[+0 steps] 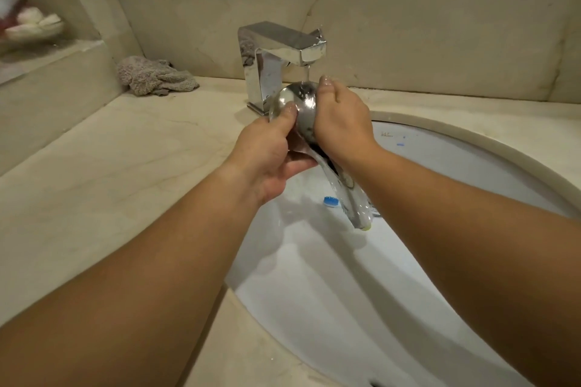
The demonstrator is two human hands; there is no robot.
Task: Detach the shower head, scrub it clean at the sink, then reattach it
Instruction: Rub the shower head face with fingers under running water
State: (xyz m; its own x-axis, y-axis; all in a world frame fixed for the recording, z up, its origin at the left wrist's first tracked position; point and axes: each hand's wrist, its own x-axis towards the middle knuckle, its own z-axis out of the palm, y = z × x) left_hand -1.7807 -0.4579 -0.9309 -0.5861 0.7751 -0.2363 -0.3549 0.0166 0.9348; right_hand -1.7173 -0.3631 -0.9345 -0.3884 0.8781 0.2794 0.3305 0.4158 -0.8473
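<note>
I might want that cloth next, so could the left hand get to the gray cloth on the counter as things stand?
Probably yes: the cloth lies in the open on the counter, nothing between. But the left hand grips the shower head and would have to let go.

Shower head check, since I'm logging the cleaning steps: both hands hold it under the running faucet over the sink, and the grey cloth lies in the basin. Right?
Not quite. The grey cloth lies on the counter left of the faucet, not in the basin, as the head view shows. The rest stands: left hand and right hand hold the shower head under the running water over the sink.
</note>
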